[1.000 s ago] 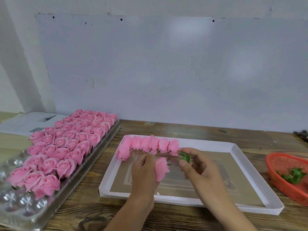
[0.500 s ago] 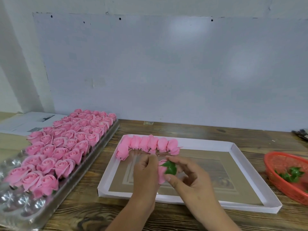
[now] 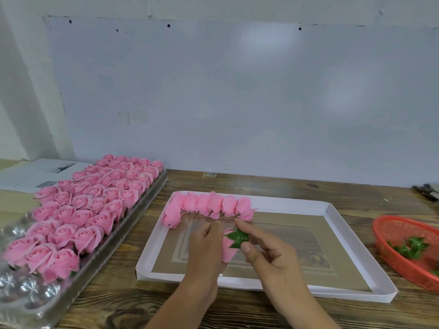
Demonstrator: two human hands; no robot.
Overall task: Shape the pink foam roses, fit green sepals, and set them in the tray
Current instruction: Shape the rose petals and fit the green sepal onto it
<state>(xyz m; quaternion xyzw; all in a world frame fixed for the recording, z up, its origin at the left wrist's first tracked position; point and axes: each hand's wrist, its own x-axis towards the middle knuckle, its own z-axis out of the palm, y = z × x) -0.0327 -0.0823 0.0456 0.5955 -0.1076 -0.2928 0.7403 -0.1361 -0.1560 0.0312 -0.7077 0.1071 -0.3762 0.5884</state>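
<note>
A dark wooden table stands against a pale, plain wall. Above the white shallow tray, over its near-left part, a single pink foam rose is held between the two hands. The left hand grips the rose from its left side, fingers curled round the bloom. A green sepal sits against the upper end of the rose. The right hand pinches that sepal between thumb and forefinger, just right of the rose; the remaining fingers are loosely curled behind.

Along the tray's far-left edge lies a row of pink roses on their sides, curving down the left wall, just beyond the hands. Left of the tray, well apart from the hands, a clear plastic cell tray carries many upright pink roses; its nearest cells show bare plastic. Right of the white tray, a red mesh basket holds several loose green sepals. Printed papers lie beyond the cell tray.
</note>
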